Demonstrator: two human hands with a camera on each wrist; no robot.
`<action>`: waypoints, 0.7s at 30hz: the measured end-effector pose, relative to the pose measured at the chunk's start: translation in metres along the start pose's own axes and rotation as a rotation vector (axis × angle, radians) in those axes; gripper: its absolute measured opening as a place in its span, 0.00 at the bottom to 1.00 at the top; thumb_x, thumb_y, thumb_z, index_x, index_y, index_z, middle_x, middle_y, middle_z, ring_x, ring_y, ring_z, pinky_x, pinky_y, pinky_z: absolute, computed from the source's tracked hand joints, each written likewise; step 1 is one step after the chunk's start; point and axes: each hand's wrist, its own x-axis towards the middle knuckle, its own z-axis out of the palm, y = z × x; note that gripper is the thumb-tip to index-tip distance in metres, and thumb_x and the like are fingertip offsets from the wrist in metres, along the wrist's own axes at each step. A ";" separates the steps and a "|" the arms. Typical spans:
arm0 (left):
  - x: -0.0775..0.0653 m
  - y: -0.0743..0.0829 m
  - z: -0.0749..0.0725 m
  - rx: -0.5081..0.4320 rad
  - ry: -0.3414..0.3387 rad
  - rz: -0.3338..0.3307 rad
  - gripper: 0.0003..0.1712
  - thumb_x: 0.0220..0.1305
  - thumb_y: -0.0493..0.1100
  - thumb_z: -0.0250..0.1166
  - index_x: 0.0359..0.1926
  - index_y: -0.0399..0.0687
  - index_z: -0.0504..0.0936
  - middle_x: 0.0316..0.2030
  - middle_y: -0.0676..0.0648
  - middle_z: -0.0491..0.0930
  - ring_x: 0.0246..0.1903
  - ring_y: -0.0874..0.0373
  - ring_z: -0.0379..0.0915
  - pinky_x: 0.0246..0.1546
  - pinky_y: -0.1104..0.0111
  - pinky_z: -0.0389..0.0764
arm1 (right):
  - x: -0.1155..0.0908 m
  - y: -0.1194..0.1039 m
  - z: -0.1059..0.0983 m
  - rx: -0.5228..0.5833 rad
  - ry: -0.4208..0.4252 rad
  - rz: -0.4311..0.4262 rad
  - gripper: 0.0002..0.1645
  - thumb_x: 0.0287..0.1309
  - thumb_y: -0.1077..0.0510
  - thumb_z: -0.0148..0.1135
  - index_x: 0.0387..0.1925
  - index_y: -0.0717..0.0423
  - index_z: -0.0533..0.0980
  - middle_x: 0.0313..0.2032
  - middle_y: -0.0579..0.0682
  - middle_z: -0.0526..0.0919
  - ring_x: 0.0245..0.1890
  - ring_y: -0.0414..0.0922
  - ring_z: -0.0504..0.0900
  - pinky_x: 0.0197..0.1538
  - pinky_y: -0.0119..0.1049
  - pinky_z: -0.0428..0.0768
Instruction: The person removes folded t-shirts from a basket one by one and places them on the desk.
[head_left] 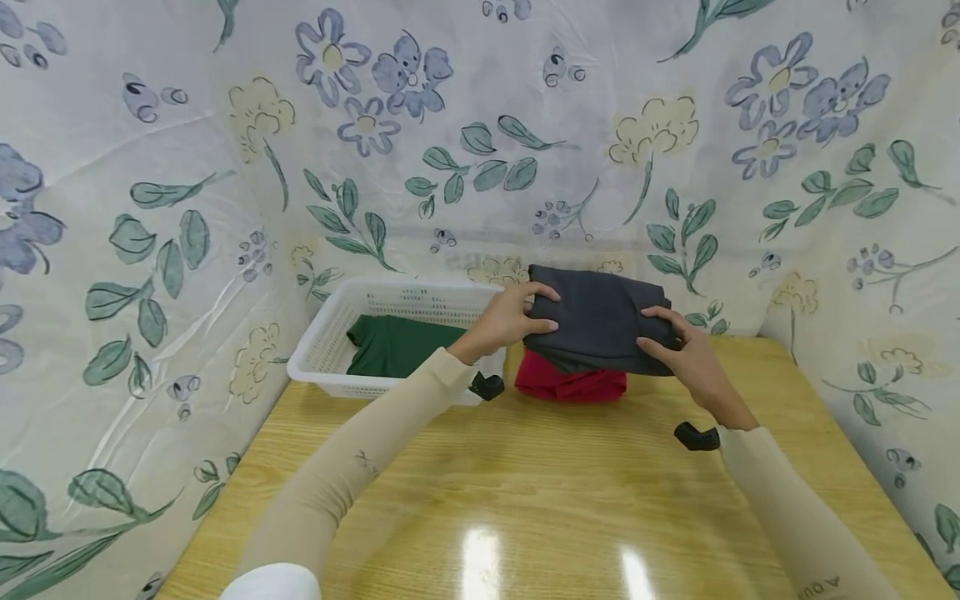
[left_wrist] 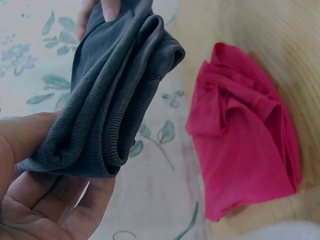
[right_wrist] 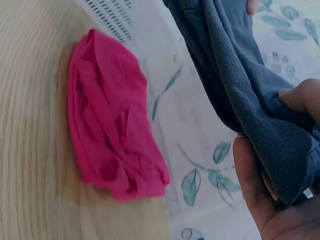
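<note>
Both hands hold a folded dark grey garment (head_left: 596, 317) up above the table, one at each end. My left hand (head_left: 513, 317) grips its left end, thumb on one side and fingers on the other; the left wrist view shows the layered, ribbed folds (left_wrist: 115, 105). On the opposite end, my right hand (head_left: 686, 358) pinches the cloth (right_wrist: 250, 100) between thumb and fingers. Below and partly hidden behind it in the head view, a folded red garment (head_left: 570, 383) lies on the table; it looks pink in the left wrist view (left_wrist: 240, 135).
At the left back stands a white perforated plastic basket (head_left: 322, 350) with a folded green garment (head_left: 397, 346) inside. The wooden table (head_left: 480, 475) meets a floral-patterned curtain (head_left: 480, 208) at its back and sides. Black camera mounts (head_left: 697, 437) stick out from the wrists.
</note>
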 end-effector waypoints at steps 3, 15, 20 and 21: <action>0.002 0.002 0.007 0.000 -0.010 0.011 0.21 0.66 0.36 0.72 0.59 0.48 0.81 0.62 0.42 0.74 0.47 0.52 0.83 0.39 0.63 0.85 | -0.003 0.003 -0.006 -0.023 0.003 0.012 0.34 0.69 0.47 0.67 0.73 0.43 0.68 0.76 0.57 0.59 0.71 0.59 0.66 0.52 0.26 0.78; 0.017 0.007 0.035 0.003 -0.034 -0.001 0.21 0.65 0.37 0.73 0.57 0.51 0.81 0.61 0.43 0.76 0.49 0.54 0.83 0.41 0.66 0.85 | -0.018 0.020 -0.026 -0.041 0.039 0.028 0.35 0.70 0.47 0.66 0.74 0.42 0.67 0.78 0.61 0.54 0.73 0.62 0.61 0.50 0.21 0.76; 0.022 0.007 0.046 0.048 -0.049 0.038 0.20 0.65 0.38 0.73 0.57 0.50 0.82 0.62 0.43 0.76 0.50 0.53 0.82 0.43 0.68 0.83 | -0.026 0.027 -0.032 -0.055 0.056 0.041 0.35 0.70 0.46 0.66 0.74 0.40 0.67 0.77 0.63 0.56 0.72 0.63 0.62 0.49 0.21 0.77; 0.022 0.006 0.048 0.069 -0.050 0.043 0.20 0.65 0.38 0.73 0.57 0.51 0.82 0.62 0.43 0.76 0.50 0.54 0.82 0.44 0.68 0.83 | -0.027 0.028 -0.033 -0.054 0.060 0.044 0.35 0.70 0.46 0.66 0.74 0.41 0.67 0.76 0.63 0.56 0.72 0.63 0.62 0.49 0.21 0.77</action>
